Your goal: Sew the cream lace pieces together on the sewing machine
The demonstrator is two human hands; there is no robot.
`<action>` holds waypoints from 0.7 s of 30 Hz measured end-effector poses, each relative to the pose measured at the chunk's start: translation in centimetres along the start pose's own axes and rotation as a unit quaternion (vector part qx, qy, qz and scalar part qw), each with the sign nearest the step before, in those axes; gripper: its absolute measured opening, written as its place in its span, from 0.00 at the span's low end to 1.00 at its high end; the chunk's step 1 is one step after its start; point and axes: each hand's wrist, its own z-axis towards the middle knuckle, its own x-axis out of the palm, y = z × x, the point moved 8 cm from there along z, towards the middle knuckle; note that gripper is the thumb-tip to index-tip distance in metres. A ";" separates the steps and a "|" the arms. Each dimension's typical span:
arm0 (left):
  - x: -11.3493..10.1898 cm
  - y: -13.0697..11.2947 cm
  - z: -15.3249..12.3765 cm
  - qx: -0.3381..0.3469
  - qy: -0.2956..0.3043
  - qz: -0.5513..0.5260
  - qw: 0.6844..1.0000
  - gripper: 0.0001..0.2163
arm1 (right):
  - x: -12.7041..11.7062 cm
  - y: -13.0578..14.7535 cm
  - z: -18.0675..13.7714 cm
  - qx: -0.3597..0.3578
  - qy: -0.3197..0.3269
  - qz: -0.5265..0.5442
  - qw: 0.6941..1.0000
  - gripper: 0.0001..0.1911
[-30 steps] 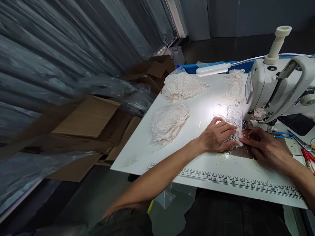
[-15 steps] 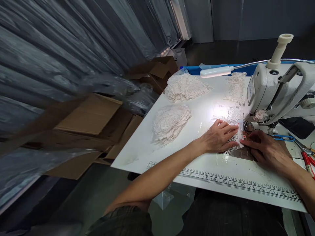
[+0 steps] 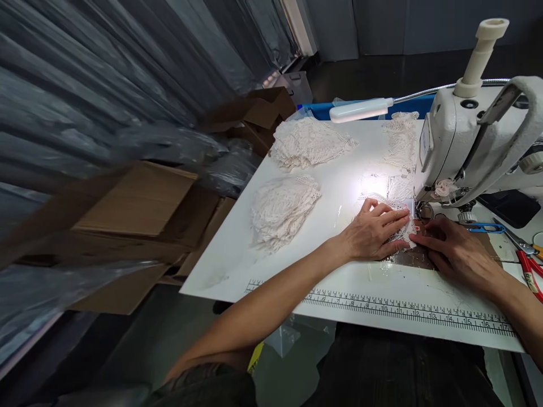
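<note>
My left hand (image 3: 373, 232) lies flat, fingers stretched out, pressing a piece of white lace (image 3: 403, 232) onto the white table (image 3: 331, 271). My right hand (image 3: 456, 251) rests beside it with its fingertips on the lace edge, close in front of the needle area (image 3: 418, 212) of the white sewing machine (image 3: 475, 141). The lace runs under the machine's head and on behind it as a strip (image 3: 401, 141).
Two heaps of white lace (image 3: 284, 209) (image 3: 309, 144) lie on the table's left. A lamp bar (image 3: 360, 110) lights the work. Blue snips (image 3: 483, 228) and red scissors (image 3: 532, 271) lie at right. A printed ruler (image 3: 407, 311) lines the front edge. Cardboard boxes (image 3: 139, 209) stand at left.
Both hands have stayed on the lace and crept slightly toward the needle. The view has shifted a little as my head moved.
</note>
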 end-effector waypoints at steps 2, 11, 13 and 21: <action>0.2 0.0 -0.1 0.002 0.008 0.003 1.000 0.23 | 0.0 0.1 0.0 -0.003 0.004 0.000 1.000 0.18; -0.8 -0.6 0.4 0.017 -0.034 0.053 0.998 0.20 | 0.1 0.2 0.1 -0.012 0.001 -0.021 1.000 0.18; -0.4 -0.4 0.5 0.015 -0.010 0.054 0.998 0.20 | 0.0 0.2 0.1 -0.011 0.000 -0.025 1.000 0.18; 1.0 0.2 1.8 0.021 0.090 0.062 0.994 0.21 | 0.0 0.0 0.2 0.001 -0.001 -0.015 1.000 0.20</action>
